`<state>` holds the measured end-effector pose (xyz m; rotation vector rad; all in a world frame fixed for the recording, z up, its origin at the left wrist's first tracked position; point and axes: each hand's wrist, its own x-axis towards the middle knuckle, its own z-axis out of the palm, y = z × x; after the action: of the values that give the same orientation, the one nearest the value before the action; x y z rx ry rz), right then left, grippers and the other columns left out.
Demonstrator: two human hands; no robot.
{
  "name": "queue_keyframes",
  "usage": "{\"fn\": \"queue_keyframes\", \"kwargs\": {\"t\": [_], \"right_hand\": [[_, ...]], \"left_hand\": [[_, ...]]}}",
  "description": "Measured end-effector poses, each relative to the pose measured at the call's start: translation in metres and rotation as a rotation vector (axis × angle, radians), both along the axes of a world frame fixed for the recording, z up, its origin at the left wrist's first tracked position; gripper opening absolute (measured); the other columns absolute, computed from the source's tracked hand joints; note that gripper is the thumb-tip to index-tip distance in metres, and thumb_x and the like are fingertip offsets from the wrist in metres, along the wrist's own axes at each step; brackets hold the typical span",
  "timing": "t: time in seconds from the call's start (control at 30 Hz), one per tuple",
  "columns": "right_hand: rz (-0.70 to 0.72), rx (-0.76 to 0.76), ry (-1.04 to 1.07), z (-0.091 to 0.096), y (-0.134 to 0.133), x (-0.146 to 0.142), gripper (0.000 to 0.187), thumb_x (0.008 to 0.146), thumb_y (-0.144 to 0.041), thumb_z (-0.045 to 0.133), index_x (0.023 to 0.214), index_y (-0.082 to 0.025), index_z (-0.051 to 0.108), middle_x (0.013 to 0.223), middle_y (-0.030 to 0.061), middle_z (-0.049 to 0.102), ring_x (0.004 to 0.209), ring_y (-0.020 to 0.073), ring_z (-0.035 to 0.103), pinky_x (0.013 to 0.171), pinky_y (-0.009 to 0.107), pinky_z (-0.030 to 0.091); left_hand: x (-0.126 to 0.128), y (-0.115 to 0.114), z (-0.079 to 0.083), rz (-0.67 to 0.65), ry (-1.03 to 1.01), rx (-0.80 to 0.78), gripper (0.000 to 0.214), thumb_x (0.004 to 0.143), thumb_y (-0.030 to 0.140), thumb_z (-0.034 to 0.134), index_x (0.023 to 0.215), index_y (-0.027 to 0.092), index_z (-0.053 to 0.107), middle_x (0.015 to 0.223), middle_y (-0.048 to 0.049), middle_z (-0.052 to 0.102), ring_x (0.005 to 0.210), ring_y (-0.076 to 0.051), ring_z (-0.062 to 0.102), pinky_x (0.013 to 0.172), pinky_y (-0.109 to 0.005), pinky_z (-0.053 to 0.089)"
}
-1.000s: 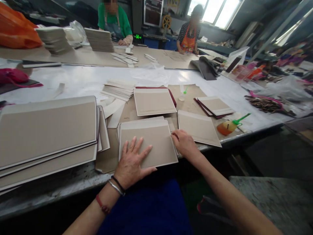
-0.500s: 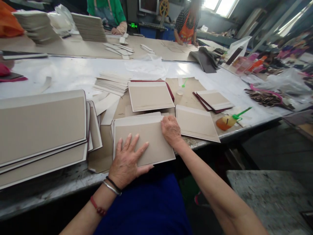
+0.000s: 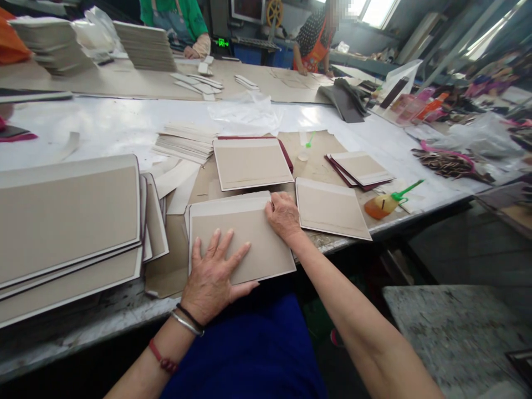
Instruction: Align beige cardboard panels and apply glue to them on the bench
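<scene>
A beige panel with a pale strip along its top [image 3: 249,244] lies in front of me at the table's edge, with at least one more sheet edge showing under it. My left hand [image 3: 214,277] rests flat on its left part, fingers spread. At the panel's upper right corner my right hand [image 3: 285,216] is closed, its fingers curled against the edge; the fingertips are partly hidden. To the right lies a similar beige panel [image 3: 332,208]. Just behind, another beige panel [image 3: 253,163] lies over dark red material.
Large beige panels [image 3: 66,221] are stacked at left, near white strips [image 3: 185,144]. On the right are a squeeze bottle of amber liquid [image 3: 380,206], a small clear bottle [image 3: 305,154] and smaller panels [image 3: 366,168]. Two people [image 3: 178,27] stand across the table.
The view has shifted slightly. My right fingers have moved a little along the panel's top right corner, and the pale strip there looks flatter. My left hand stays in place.
</scene>
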<state>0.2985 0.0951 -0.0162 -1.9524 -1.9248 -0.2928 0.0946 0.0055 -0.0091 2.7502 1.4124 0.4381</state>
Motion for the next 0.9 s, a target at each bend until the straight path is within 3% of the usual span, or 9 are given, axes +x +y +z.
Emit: {"fn": "queue_keyframes", "kwargs": {"t": [0.4, 0.57, 0.73, 0.9], "right_hand": [[-0.006, 0.052, -0.015, 0.003, -0.005, -0.002, 0.015, 0.086, -0.023, 0.039, 0.083, -0.017, 0.053, 0.085, 0.0095, 0.053, 0.085, 0.0232, 0.044, 0.078, 0.032, 0.034], [0.018, 0.163, 0.015, 0.021, -0.024, 0.000, 0.021, 0.088, -0.024, 0.038, 0.095, -0.012, 0.053, 0.092, 0.0130, 0.056, 0.091, 0.0244, 0.047, 0.080, 0.036, 0.037], [0.149, 0.275, 0.083, 0.046, -0.044, 0.001, 0.034, 0.088, -0.029, 0.038, 0.114, -0.010, 0.049, 0.109, 0.0161, 0.055, 0.106, 0.0254, 0.046, 0.092, 0.041, 0.037], [0.167, 0.259, 0.202, 0.062, -0.053, 0.006, 0.048, 0.090, -0.037, 0.032, 0.125, -0.007, 0.043, 0.123, 0.0201, 0.050, 0.118, 0.0261, 0.041, 0.098, 0.045, 0.035]], "left_hand": [[-0.001, 0.001, 0.000, -0.008, 0.004, 0.016, 0.067, 0.067, 0.063, 0.055, 0.124, 0.030, 0.048, 0.137, -0.0159, 0.037, 0.128, -0.038, 0.027, 0.099, -0.063, 0.013], [-0.002, 0.001, 0.000, -0.009, -0.030, 0.002, 0.068, 0.065, 0.061, 0.059, 0.125, 0.032, 0.046, 0.136, -0.0158, 0.038, 0.127, -0.038, 0.029, 0.099, -0.065, 0.015], [-0.005, 0.001, 0.002, -0.017, -0.055, -0.061, 0.074, 0.062, 0.064, 0.060, 0.127, 0.034, 0.042, 0.139, -0.0151, 0.034, 0.128, -0.038, 0.026, 0.099, -0.064, 0.019], [-0.003, 0.001, 0.002, -0.009, -0.074, -0.063, 0.077, 0.059, 0.066, 0.061, 0.127, 0.033, 0.043, 0.139, -0.0150, 0.035, 0.128, -0.038, 0.026, 0.099, -0.061, 0.025]]}}
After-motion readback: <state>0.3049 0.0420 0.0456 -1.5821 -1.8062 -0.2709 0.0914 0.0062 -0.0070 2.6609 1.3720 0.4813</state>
